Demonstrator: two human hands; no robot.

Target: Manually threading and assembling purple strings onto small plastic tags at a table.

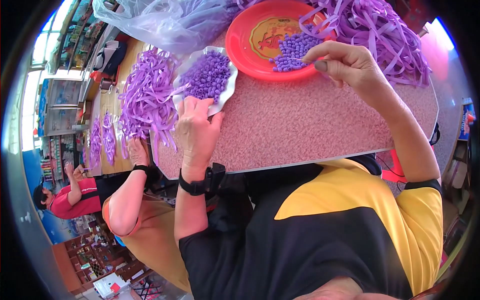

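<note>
Left hand [196, 131] flat, palm down; right hand [345, 62] in pinching grip

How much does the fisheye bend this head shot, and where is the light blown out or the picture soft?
Head view: strong barrel distortion, the pink table's near edge curves and a black rim rings the frame; windows at upper left and the far right edge are blown out; the red plate shows mild sheen; purple beads by the right hand and the left hand stay fairly sharp, the edges soften.

The round red plate [250, 50] looks like glossy plastic; the small purple tube beads [292, 49] seem smooth plastic. The pink speckled worktop [300, 125] appears matt and grainy. The white scalloped dish [226, 90] is perhaps thin plastic.
</note>
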